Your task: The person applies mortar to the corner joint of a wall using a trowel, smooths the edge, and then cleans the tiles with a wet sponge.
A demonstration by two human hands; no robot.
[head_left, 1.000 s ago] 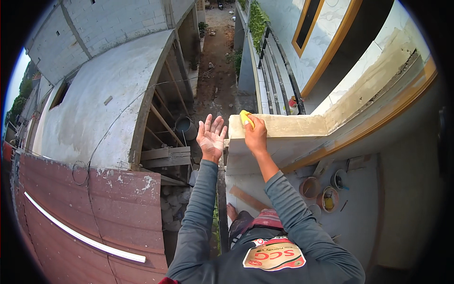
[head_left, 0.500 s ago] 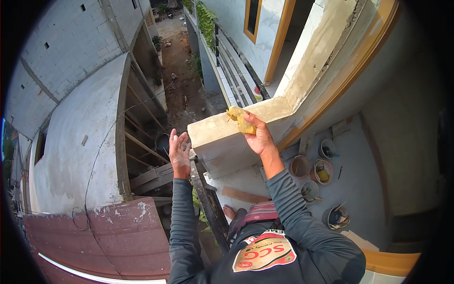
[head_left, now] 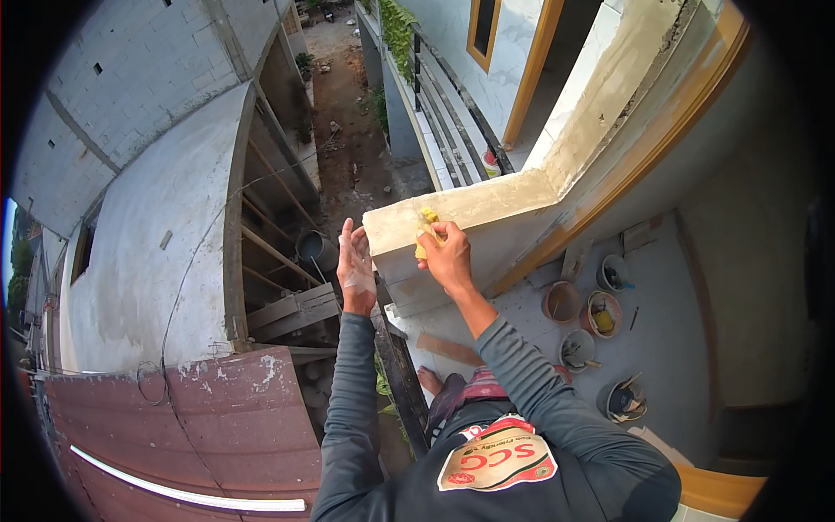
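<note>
A low wall (head_left: 452,205) with a pale, plastered top runs in front of me and bends away at the right. Pinched in my right hand (head_left: 450,257) is a crumpled yellow sponge (head_left: 426,233), pressed against the near edge of the wall's top, left of its middle. My left hand (head_left: 356,265), with fingers stretched upward and whitish residue on the palm side, is held against or just beside the wall's left end. Whether it touches the wall I cannot tell. Nothing shows in that hand.
Several buckets (head_left: 561,302) of mixed material and tools stand on the tiled floor at right. A dark metal rail (head_left: 398,374) runs beside my legs. Beyond the wall's left end is a drop to a dirt alley (head_left: 341,122). A reddish roof (head_left: 200,418) lies lower left.
My right hand has moved left along the wall top with the sponge, its fingers now turned inward over it. The left hand stays by the wall's end. The whole view has shifted slightly.
</note>
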